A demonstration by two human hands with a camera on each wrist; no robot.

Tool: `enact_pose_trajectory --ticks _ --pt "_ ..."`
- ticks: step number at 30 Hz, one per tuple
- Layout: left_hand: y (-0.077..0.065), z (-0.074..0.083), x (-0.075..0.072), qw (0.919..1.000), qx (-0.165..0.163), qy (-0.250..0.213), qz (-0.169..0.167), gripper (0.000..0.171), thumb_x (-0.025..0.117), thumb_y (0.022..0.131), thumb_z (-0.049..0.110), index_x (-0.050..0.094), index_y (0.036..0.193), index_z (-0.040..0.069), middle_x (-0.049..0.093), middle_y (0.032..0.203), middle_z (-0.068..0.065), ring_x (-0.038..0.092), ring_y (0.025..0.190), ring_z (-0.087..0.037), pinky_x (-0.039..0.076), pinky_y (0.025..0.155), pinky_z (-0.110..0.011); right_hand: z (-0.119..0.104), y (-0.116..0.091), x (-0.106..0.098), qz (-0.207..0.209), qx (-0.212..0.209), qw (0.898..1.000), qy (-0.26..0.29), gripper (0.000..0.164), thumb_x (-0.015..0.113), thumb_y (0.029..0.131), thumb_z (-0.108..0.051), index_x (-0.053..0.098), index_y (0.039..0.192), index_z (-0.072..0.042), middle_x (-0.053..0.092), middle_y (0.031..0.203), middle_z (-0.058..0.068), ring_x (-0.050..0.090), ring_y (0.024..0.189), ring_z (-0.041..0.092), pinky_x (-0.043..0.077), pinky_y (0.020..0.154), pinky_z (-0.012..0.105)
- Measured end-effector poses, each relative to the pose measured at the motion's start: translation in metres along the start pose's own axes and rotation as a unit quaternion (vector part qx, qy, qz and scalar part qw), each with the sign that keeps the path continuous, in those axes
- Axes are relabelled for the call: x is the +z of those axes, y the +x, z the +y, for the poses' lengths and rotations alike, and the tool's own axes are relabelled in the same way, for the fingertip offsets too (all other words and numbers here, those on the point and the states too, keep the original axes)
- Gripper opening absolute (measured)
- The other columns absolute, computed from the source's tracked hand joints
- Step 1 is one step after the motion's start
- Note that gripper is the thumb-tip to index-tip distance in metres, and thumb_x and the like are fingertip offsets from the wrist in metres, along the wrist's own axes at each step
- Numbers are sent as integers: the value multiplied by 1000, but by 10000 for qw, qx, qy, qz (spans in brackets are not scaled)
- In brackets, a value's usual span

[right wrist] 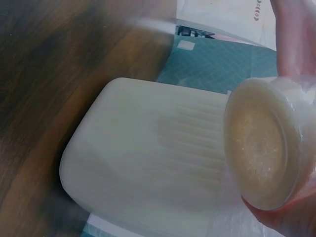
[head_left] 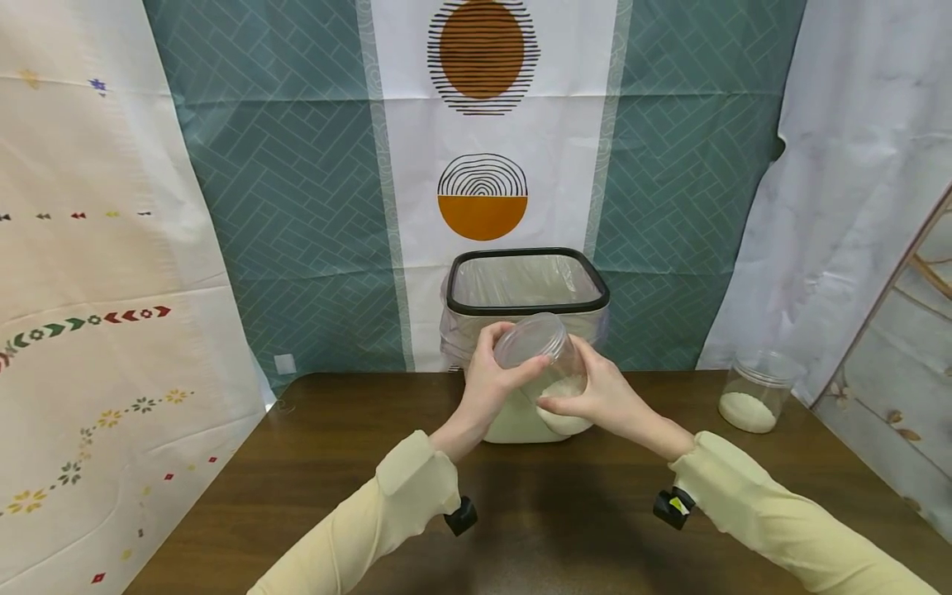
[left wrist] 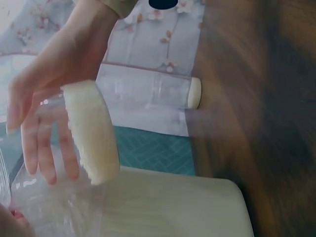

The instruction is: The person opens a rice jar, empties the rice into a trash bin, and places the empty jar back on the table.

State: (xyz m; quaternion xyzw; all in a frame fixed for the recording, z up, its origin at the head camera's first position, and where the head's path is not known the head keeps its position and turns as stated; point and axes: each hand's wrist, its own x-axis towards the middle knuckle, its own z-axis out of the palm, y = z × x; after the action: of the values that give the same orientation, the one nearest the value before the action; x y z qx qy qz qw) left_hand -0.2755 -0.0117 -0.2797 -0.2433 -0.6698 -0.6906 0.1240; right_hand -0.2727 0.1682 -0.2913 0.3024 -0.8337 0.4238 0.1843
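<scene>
Both my hands hold a clear plastic jar (head_left: 571, 369) tilted in the air, with white rice-like grains (left wrist: 91, 131) packed in its bottom. My left hand (head_left: 487, 380) grips the jar's round clear top end, thumb across its near side. Around the lower body curls my right hand (head_left: 606, 397), its fingers showing through the clear wall in the left wrist view. The jar's base (right wrist: 259, 145) faces the camera in the right wrist view. Close behind the jar stands a pale trash bin (head_left: 516, 417) with a black rim (head_left: 528, 311) and a clear liner (head_left: 528, 279).
A second clear jar (head_left: 753, 392), also with white grains at its bottom, stands upright at the table's far right. The dark wooden table (head_left: 357, 463) reaches to patterned curtains (head_left: 297, 207) at the back and sides. A black wrist camera (head_left: 673, 507) hangs below the right sleeve.
</scene>
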Motion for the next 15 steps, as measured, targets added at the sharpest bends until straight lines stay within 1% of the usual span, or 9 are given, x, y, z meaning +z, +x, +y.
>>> enact_pose_trajectory --ticks 3,7,11,15 --pt "-2 -1 4 9997 -35 38 252 63 75 71 22 41 121 3 49 112 -10 48 101 -22 40 83 -33 -1 0 1 63 50 10000 -42 84 81 66 -29 37 133 -6 50 121 8 50 102 23 42 81 43" --pt "-2 -2 9 9992 -70 -107 376 64 75 71 20 39 120 0 49 114 -13 48 103 -26 40 83 -34 0 -1 2 73 117 9999 -62 85 81 66 -30 36 134 -6 49 122 8 50 103 24 42 81 44" --pt "-2 -1 9 9994 -85 -182 299 64 74 72 17 38 121 -1 47 116 -16 47 104 -28 39 84 -36 2 -1 0 42 155 9998 -95 85 81 66 -32 36 134 -6 50 120 8 51 100 26 43 79 44" --pt "-3 1 3 9996 -235 -145 105 64 76 71 24 40 121 3 46 114 -11 46 103 -23 39 85 -34 3 -1 -5 -144 224 9996 -40 85 80 66 -33 36 134 -8 49 120 6 50 100 24 43 79 43"
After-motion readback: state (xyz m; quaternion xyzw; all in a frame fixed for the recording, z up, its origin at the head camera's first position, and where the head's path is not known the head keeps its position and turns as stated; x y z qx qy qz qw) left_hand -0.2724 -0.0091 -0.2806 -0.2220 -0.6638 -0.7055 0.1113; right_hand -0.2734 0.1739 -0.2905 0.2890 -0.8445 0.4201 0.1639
